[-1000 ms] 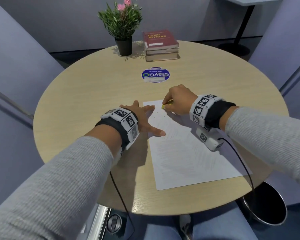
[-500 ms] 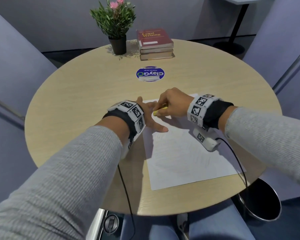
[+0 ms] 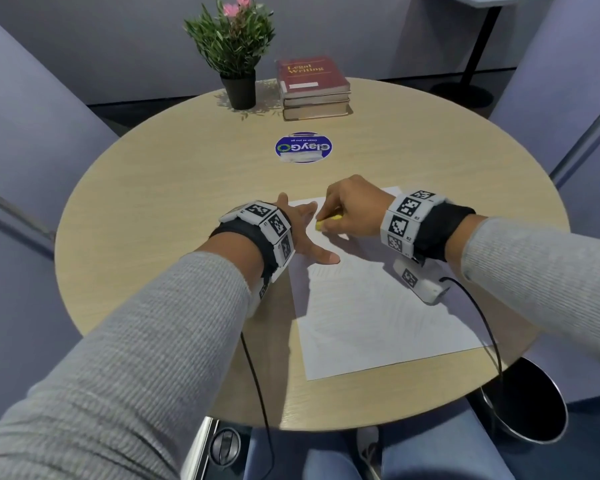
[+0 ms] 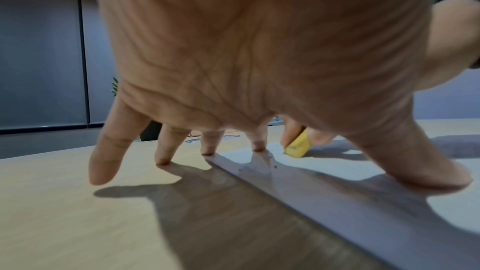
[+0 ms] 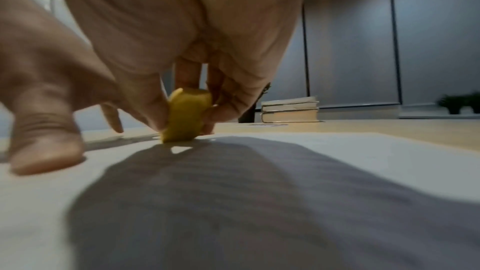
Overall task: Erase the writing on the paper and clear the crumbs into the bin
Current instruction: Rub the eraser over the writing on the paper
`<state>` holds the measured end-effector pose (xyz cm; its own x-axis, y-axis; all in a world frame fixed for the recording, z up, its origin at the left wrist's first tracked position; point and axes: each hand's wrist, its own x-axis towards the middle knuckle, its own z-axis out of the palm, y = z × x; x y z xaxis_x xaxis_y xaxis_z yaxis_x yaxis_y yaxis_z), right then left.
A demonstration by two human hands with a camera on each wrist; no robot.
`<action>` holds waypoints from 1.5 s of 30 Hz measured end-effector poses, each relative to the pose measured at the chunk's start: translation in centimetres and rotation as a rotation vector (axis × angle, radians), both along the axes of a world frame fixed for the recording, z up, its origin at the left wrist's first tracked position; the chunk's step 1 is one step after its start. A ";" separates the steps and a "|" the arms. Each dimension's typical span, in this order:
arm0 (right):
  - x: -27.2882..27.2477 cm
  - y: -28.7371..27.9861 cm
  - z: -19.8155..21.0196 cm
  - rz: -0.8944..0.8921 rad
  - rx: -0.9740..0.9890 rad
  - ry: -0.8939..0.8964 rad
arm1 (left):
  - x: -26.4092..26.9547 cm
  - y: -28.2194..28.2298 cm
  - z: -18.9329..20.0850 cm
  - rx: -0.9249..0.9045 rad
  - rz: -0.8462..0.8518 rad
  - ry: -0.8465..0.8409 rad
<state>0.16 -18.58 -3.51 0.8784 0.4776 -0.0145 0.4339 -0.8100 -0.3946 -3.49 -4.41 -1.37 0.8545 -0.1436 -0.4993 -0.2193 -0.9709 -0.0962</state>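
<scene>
A white sheet of paper (image 3: 378, 313) with faint pencil lines lies on the round wooden table (image 3: 174, 202). My right hand (image 3: 352, 211) pinches a yellow eraser (image 3: 326, 223) and presses its end on the paper's upper left part; the eraser (image 5: 185, 115) shows between thumb and fingers in the right wrist view. My left hand (image 3: 303, 233) lies flat with spread fingers, thumb and forefinger on the paper's left edge (image 4: 259, 174). Dark crumbs (image 4: 269, 166) lie by the forefinger. The black bin (image 3: 523, 403) stands on the floor at the table's lower right.
A potted plant (image 3: 232, 53) and a stack of books (image 3: 312, 88) stand at the far side of the table. A round blue sticker (image 3: 303, 147) sits mid-table. Purple chairs flank the table on both sides. My knees are under the near edge.
The right hand with the eraser has slid left across the top of the paper, closer to the left hand's fingers. The left hand stays pressed on the paper's edge.
</scene>
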 end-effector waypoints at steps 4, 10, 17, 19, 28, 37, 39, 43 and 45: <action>0.7 -0.3 0.5 -0.116 0.014 -0.010 | 0.3 0.2 -0.4 -0.016 0.022 -0.013; -0.5 0.2 0.3 0.006 0.018 0.022 | 0.7 0.4 -0.9 0.001 0.006 -0.029; -1.0 0.2 0.1 0.039 0.010 0.008 | 1.0 0.5 -1.2 0.002 0.007 -0.026; -0.8 -0.1 0.3 -0.010 0.036 0.014 | 1.1 0.6 -1.5 -0.010 0.016 -0.026; -1.1 -0.3 0.6 -0.030 0.050 0.025 | 1.5 0.8 -1.8 -0.012 0.033 -0.036; -0.9 -0.4 0.5 -0.061 0.048 0.010 | 1.6 0.9 -2.0 -0.011 0.041 -0.045; -1.0 -0.1 0.4 -0.066 0.001 -0.042 | 1.6 0.9 -2.1 -0.012 0.037 -0.045; -1.9 0.5 0.2 0.089 0.037 0.035 | 1.3 0.9 -1.7 -0.023 0.020 -0.044; -1.7 0.4 0.2 0.072 0.052 0.033 | 0.6 1.3 -1.4 -0.057 0.027 -0.043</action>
